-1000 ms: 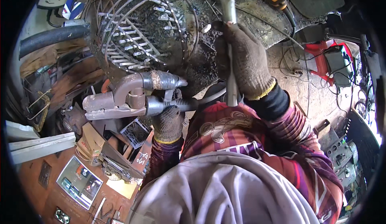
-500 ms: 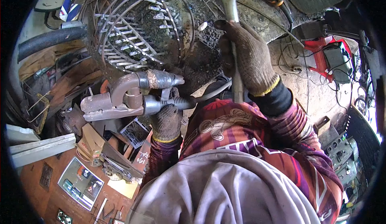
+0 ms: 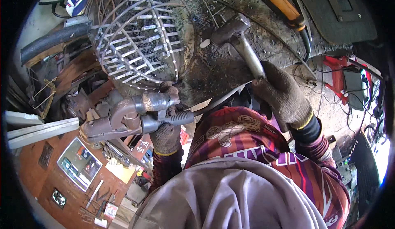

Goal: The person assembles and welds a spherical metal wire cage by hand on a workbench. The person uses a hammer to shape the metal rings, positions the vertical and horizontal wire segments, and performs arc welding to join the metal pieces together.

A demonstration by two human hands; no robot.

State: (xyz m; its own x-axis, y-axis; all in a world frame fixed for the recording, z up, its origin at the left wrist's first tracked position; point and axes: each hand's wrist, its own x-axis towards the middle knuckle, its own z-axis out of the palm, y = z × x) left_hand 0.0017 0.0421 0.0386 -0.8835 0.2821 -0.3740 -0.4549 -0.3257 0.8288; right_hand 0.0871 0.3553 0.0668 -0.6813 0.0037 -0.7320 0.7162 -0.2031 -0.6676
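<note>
My left hand, in a knit work glove, is closed around the handle of a brown welding electrode holder. The holder is patched with tape, its jaws point left, and a thick cable runs off to its right. My right hand, gloved the same way, grips the handle of a hammer. The hammer's head is up and to the left, over the dark work table. Beyond the electrode holder lies a cage-like frame of bent metal rods with short cross bars; neither hand is seen touching it.
A white piece lies on the gritty table. An orange-handled tool and a dark flat panel are at the far right. A red-framed object stands among cables on the right; scrap and white bars crowd the left.
My right hand has drawn the hammer nearer to me and rightward, and its handle now slants. My left hand and the electrode holder have shifted slightly. The whole view has also shifted a little.
</note>
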